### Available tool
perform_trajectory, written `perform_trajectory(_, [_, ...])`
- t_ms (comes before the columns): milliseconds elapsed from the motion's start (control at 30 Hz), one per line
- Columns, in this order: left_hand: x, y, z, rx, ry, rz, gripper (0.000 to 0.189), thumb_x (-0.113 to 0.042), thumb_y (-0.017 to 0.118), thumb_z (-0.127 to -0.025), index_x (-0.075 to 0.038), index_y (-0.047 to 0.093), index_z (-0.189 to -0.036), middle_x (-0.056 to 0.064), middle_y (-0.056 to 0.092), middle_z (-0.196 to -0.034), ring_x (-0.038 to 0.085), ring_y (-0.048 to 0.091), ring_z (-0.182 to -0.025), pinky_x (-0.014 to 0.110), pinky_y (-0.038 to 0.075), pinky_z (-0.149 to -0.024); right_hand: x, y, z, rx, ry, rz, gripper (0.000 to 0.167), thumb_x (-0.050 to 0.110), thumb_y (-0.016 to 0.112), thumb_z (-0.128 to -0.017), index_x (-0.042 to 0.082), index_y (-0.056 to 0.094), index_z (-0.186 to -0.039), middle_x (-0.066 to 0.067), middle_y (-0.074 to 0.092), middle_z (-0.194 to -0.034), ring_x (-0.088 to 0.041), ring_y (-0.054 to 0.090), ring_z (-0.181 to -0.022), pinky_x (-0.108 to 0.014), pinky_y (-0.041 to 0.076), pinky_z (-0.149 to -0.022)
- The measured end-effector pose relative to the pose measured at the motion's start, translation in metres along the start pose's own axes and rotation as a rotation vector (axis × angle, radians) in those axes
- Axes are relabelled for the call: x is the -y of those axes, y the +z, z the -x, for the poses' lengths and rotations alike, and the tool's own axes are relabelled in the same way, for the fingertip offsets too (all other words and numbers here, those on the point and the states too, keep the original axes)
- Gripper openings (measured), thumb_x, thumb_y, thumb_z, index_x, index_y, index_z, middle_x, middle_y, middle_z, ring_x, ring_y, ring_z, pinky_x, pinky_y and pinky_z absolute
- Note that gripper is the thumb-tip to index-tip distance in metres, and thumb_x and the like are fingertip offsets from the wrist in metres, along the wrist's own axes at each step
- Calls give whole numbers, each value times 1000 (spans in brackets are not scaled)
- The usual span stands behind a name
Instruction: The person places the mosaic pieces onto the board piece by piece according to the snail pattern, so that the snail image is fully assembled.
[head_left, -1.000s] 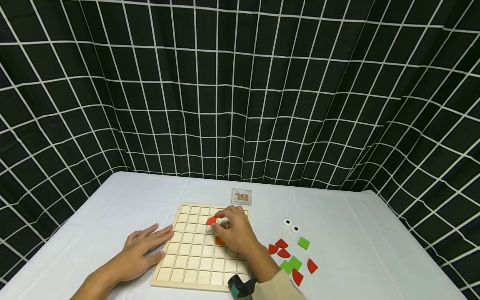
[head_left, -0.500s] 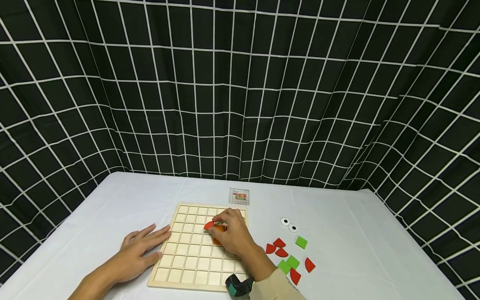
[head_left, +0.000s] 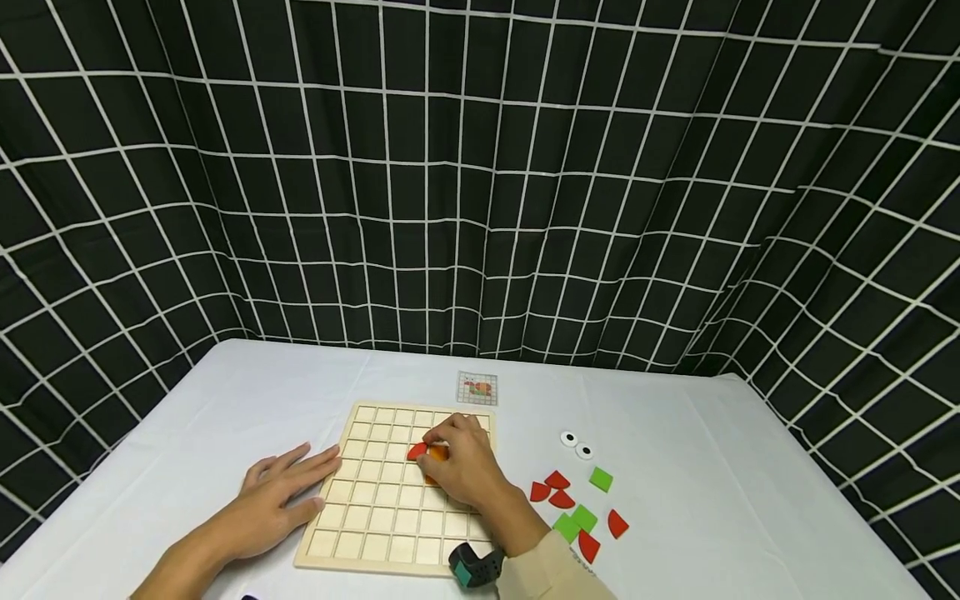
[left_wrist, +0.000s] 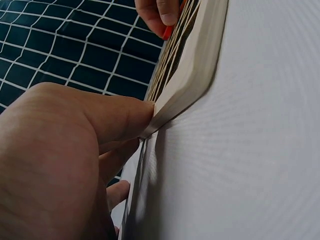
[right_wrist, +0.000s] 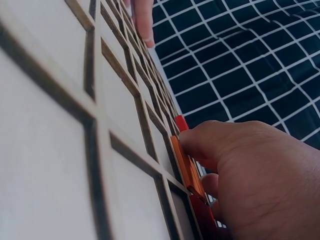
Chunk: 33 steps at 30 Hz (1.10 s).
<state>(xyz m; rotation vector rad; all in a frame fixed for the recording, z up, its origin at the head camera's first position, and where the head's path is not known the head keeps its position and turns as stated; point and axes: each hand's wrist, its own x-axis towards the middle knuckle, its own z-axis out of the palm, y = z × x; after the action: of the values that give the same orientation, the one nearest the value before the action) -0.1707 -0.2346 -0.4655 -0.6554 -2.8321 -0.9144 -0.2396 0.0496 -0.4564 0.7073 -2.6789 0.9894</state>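
Observation:
A pale wooden grid board (head_left: 375, 518) lies on the white table. My right hand (head_left: 471, 467) is over its middle, pinching a red quarter-circle tile (head_left: 417, 451) between thumb and fingertips, low at the cells. Just right of that tile, orange tiles (head_left: 438, 453) sit on the board, partly hidden by the hand. In the right wrist view the thumb is close beside an orange tile (right_wrist: 188, 170), with a dark red tile (right_wrist: 202, 215) nearer the camera. My left hand (head_left: 272, 510) lies with fingers extended, fingertips at the board's left edge; the left wrist view has the thumb against that edge.
Right of the board lie several red quarter-circle tiles (head_left: 561, 498), green square tiles (head_left: 583, 518) and two eye discs (head_left: 569, 438). A small picture card (head_left: 477, 388) lies behind the board. Black gridded cloth (head_left: 360, 208) surrounds the table's back and sides.
My right hand has brought the red tile slightly toward me and lower, to the cell left of the orange tiles. The left hand keeps its place at the board's edge.

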Motion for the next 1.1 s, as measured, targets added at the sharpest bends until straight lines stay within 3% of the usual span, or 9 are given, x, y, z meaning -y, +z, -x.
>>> perform_trajectory(433, [1, -1, 3, 2, -20, -3, 46, -24, 61, -94, -13, 55, -138, 0, 43, -148, 40, 24, -138, 62, 7, -101, 1, 4, 0, 23, 18, 13, 16, 24, 72, -82, 14, 73, -95, 8, 56, -96, -13, 45, -91, -36, 41, -82])
perform_trajectory(1100, [2, 1, 0, -25, 0, -21, 45, -22, 62, -93, -13, 57, -137, 0, 44, -147, 40, 26, -137, 61, 9, -101, -1, 2, -1, 24, 34, -4, 15, 23, 73, -82, 14, 73, -94, 8, 55, -97, -13, 44, -90, -33, 41, -77])
